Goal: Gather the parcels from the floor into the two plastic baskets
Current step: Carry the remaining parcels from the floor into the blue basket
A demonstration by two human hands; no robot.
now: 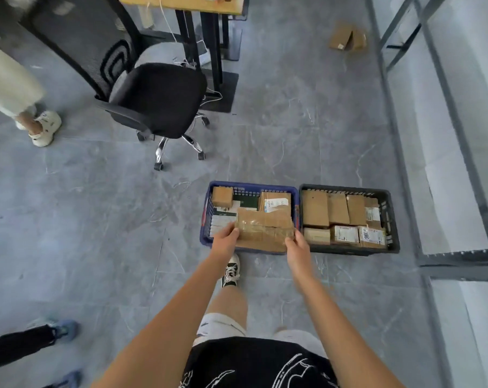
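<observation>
While most of the job looks done already, it isn't quite finished. A big flat cardboard parcel (264, 229) is being held over the near part of the blue basket (209, 208), left hand (225, 237) pinching its left edge and right hand (297, 244) gripping its right edge, fingers curled onto the cardboard on both sides. I can't tell whether it's resting on the stuff underneath yet or just above it.

That blue basket is already pretty full: a small brown box in the far left corner, some labelled ones, something dark green. Touching it on the right is the black basket (392, 219), packed tight with brown boxes and a few white-labelled ones along the near row.

What's left, as far as I can see: two loose cardboard parcels (346, 37) on the floor far off to the right, near the metal racking (444, 113). An office chair (153, 99) sits far left by a desk.
</observation>
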